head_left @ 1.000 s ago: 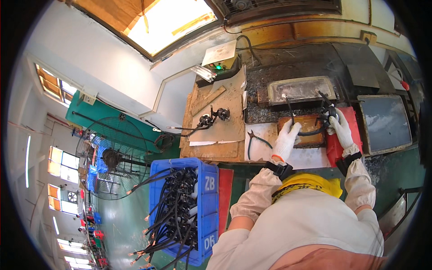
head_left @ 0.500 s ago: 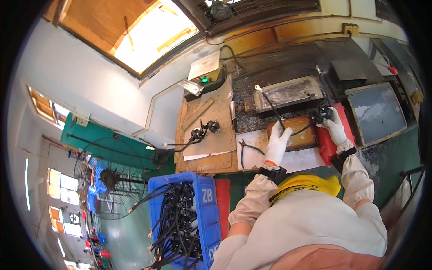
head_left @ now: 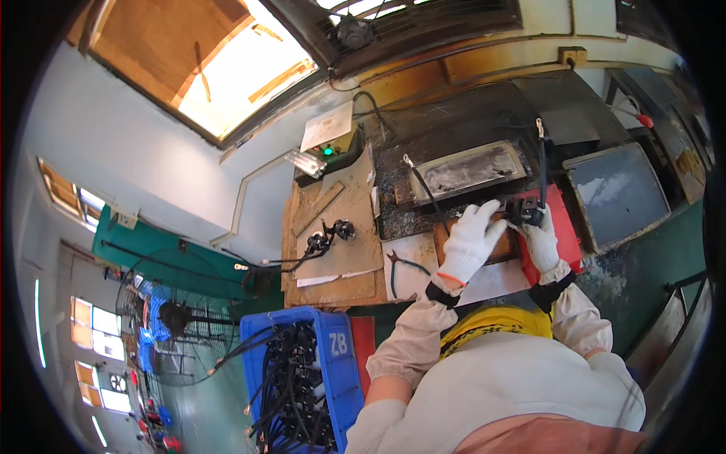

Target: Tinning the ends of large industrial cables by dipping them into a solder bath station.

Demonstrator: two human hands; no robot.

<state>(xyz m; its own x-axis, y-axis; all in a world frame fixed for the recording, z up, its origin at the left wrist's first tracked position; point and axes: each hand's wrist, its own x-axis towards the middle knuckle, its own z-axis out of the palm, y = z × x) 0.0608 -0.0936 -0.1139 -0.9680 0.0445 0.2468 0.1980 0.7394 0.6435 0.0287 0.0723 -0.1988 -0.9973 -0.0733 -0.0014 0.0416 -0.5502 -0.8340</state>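
My right hand [head_left: 540,244], in a white glove, is closed around a black component [head_left: 525,211] with cables on it. One black cable [head_left: 542,163] rises from it to a ring-shaped metal end. My left hand [head_left: 473,240], also gloved, reaches the component's left side with bent fingers. Another black cable [head_left: 426,187] with a metal lug runs down behind this hand; the grip on it is partly hidden. Under the hands lie a brown block or shallow tray [head_left: 442,240] and a red sheet or pad [head_left: 560,219].
A rectangular metal-rimmed tray [head_left: 522,160] stands beyond my hands. Green-handled pliers [head_left: 411,264] lie left of my left hand. Similar black components [head_left: 318,242] rest on cardboard. A blue crate [head_left: 347,382] holds several cabled parts. A grey panel [head_left: 620,198] is at right.
My left hand has moved from holding the cable apart to the component's side. My right hand has turned the component, and its cable now stands more upright. The view has shifted slightly.
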